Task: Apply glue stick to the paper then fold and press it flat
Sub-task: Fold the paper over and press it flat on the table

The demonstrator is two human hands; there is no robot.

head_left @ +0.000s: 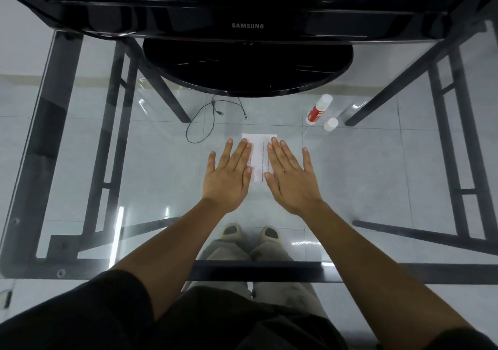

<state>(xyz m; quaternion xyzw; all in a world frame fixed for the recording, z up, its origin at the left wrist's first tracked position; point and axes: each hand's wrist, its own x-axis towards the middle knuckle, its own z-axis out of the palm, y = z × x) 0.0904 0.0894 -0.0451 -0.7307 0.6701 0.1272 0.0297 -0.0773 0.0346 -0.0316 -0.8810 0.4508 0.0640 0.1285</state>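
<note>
Single head view, wide-angle, looks steeply down and forward over a glass table from close above. Both forearms run in from the bottom edge, feet show through the glass, a monitor fills the top edge. Edges bend from lens distortion.

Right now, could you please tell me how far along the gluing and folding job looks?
Gluing looks finished: the red-and-white glue stick lies set aside on the glass table, its white cap off beside it. The small white printed paper appears folded. In hand: the left hand and right hand lie flat on it, pressing. Left: lifting off, perhaps recapping.
</note>
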